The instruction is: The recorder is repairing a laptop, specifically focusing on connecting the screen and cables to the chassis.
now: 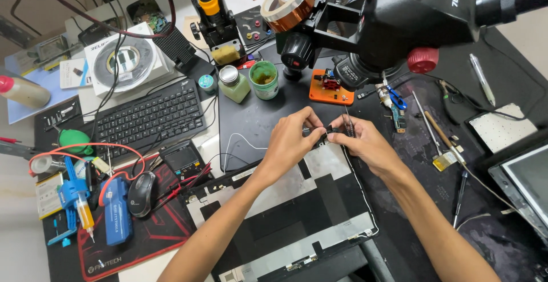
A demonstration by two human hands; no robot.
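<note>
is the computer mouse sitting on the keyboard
No, the computer mouse lies on the red and black mat, in front of the keyboard and apart from it.

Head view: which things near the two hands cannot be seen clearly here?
- Small black part, head view: mostly covered by the fingers of the left hand and right hand; its kind cannot be told.
- Tweezers: lower end hidden behind the right hand.
- Laptop lid: bottom cut off by the frame edge.
- Microscope: top cut off.
</note>
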